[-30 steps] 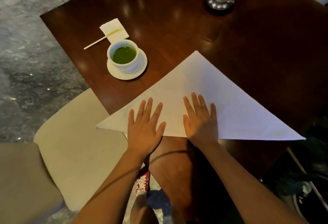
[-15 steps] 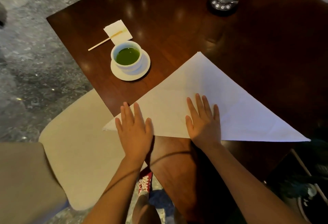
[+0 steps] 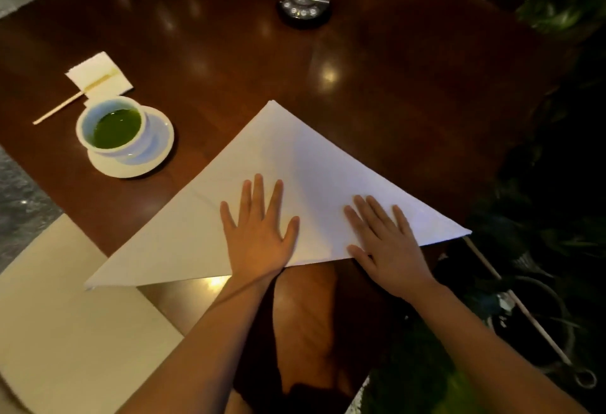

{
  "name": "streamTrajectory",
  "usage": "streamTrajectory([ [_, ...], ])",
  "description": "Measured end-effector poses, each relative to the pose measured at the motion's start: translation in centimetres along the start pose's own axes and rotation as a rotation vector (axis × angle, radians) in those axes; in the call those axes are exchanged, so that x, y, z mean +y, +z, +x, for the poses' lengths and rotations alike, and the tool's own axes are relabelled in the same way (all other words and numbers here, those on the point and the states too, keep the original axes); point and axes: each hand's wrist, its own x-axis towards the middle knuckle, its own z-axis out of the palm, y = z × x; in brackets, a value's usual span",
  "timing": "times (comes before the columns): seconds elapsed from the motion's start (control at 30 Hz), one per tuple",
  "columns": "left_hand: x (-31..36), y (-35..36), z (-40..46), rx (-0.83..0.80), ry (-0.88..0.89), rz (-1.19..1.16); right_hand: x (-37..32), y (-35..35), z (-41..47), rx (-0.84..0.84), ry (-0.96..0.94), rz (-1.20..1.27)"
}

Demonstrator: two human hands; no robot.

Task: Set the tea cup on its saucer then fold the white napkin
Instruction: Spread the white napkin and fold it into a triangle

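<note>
Hands, left hand (image 3: 259, 233) and right hand (image 3: 387, 246), fingers straight, gripping nothing, press white napkin (image 3: 295, 164) triangle; long folded edge runs crosswise under palms, apex points away.

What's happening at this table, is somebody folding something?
Yes. A person is folding a white napkin on a dark wooden table. It already lies as a triangle, and the left hand and right hand press flat on it near its long edge. The tea cup, holding green tea, already sits on its saucer to the left, untouched.
</note>
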Motion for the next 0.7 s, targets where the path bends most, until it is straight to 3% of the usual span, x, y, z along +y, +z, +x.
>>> streamTrajectory([
  [0.2, 0.4, -0.4, 0.1, 0.007, -0.006, 0.008, 6.7, -2.6, -4.0, -0.126, -0.127, 0.087],
  [0.5, 0.4, -0.2, 0.2, -0.016, -0.020, 0.027, 10.5, -3.0, -4.6, -0.038, -0.291, -0.212],
  [0.7, 0.2, 0.1, 0.1, -0.010, -0.018, 0.015, 12.4, -3.9, -4.9, 0.039, -0.311, -0.097],
])
